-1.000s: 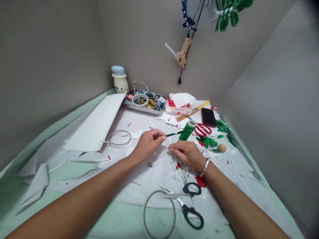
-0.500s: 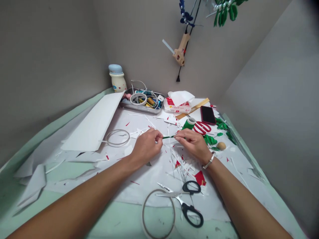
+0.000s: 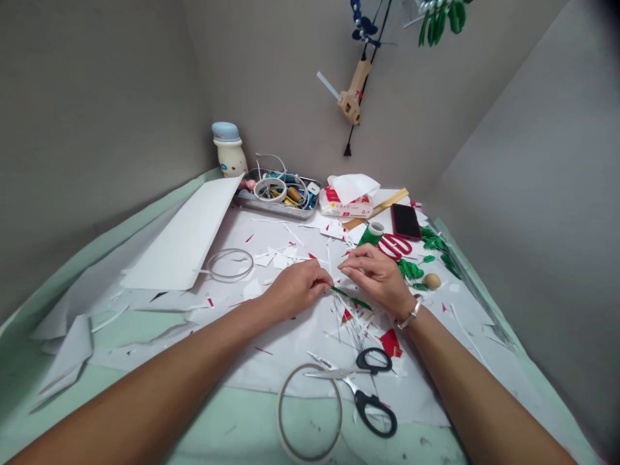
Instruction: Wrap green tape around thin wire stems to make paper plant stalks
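Note:
My left hand (image 3: pixel 305 284) is closed in a pinch on one end of a thin green strip (image 3: pixel 352 298). The strip slants away to the right, its far end under my right hand (image 3: pixel 380 276). My right hand's thumb and fingers are pinched together just beyond the left fingertips; whatever may be between them is too small to make out. Behind the right hand stands a green thread spool (image 3: pixel 369 236). Thin white wire stems (image 3: pixel 356 329) lie scattered below the hands. Black-handled scissors (image 3: pixel 361 399) rest with blades apart nearer to me, overlapping a tape-like ring (image 3: pixel 280 413).
Green leaf pieces (image 3: pixel 411 270), red-handled scissors (image 3: pixel 394 247) and a phone (image 3: pixel 405 222) lie at right. At the back are a metal tray (image 3: pixel 276 208) of spools and a tissue pack (image 3: pixel 346 204). A glue gun (image 3: pixel 353 97) hangs on the wall. White board (image 3: pixel 181 239) lies left.
The green strip was stretched between both hands; now it hangs from my left fingers and slants down to the right. My left hand has moved right and slightly toward me.

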The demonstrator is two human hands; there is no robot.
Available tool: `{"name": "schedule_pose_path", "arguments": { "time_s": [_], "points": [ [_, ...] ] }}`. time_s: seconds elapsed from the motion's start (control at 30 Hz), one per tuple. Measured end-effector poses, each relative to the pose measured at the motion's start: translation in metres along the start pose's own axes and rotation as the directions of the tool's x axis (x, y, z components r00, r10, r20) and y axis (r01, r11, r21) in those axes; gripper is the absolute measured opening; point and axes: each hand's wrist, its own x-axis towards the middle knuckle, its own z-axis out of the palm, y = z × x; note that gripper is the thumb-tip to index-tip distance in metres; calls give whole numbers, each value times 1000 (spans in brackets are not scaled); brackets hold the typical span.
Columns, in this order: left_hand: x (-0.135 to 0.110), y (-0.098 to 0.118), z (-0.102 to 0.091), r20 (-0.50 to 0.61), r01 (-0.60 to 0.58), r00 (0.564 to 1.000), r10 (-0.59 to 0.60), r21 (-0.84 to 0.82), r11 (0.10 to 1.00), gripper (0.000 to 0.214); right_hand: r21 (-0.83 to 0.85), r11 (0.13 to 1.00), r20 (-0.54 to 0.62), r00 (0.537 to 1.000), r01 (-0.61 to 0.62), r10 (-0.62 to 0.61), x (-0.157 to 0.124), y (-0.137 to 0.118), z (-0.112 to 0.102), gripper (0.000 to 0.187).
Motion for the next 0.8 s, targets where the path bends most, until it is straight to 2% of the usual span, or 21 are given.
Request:
{"name": "schedule_pose_path", "arguments": {
  "time_s": [0.07,0.17,0.27,0.37,0.47,0.53,0.67,0.8],
  "points": [
    [0,2,1,21,-51,998,53,-104,993,18,10,999,-15,999,-45,45,0,6,0,15],
    [0,5,0,-36,-52,998,45,-246,968,15,-28,996,10,996,-87,87,-1,12,4,17],
    [2,5,-3,-113,37,991,-77,-324,946,16,-65,994,72,993,-85,90,-3,13,9,17],
    [2,3,-6,-194,137,957,-216,-353,926,21,-105,994,172,984,-28,45,-6,7,15,16],
    [3,0,-7,-283,208,916,-283,-269,941,20,-161,985,275,961,64,-18,-8,-2,16,16],
    [3,-1,-5,-318,234,907,-276,-164,958,17,-210,969,270,960,128,-69,-8,-5,14,16],
    [1,0,-3,-273,205,944,-188,38,978,16,-288,938,169,974,194,-149,-5,-7,6,17],
    [-2,4,-1,-160,108,983,-89,119,987,17,-287,948,88,989,139,-119,-1,-5,1,17]
  ]
}}
